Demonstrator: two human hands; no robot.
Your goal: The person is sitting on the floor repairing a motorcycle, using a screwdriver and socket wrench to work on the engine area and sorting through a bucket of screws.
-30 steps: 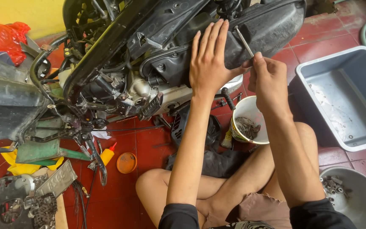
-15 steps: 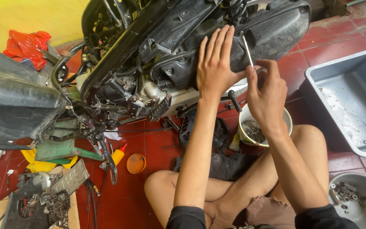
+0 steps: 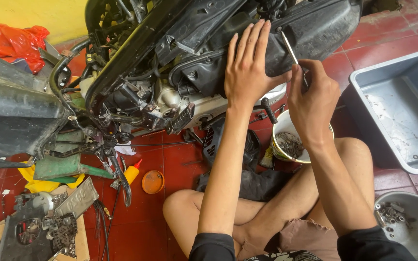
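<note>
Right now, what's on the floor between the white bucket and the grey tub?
Head view: only bare red tile floor shows between the white bucket and the grey tub. The right hand, holding a thin metal tool, overhangs the bucket's rim.

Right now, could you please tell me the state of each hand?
Left hand: open, flat on the black engine cover.
Right hand: closed on a thin metal tool.

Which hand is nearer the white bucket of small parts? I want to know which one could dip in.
The right hand, gripping a thin metal tool, hovers just above the white bucket. The left hand lies flat on the black cover, higher and farther left.
</note>
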